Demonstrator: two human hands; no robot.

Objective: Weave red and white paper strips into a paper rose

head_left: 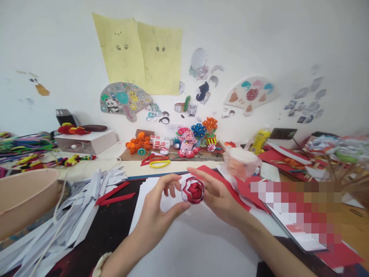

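Observation:
A small red and white paper flower (193,190) with layered, rose-like petals is held up over a stack of white paper (201,238). My left hand (164,204) curves around its left side, the thumb at its lower edge and the fingers bent near the top. My right hand (215,194) grips it from the right, fingers reaching behind it. Part of the flower's right and back side is hidden by the right-hand fingers. Red paper sheets (230,188) lie behind my right hand.
White paper strips (83,207) and two red strips (118,198) spread at left, beside a pink basin (25,196). Yellow-handled scissors (159,164), flower pots (188,144) and a lidded cup (241,161) stand behind. A tablet-like device (308,244) with a blurred-out screen lies right.

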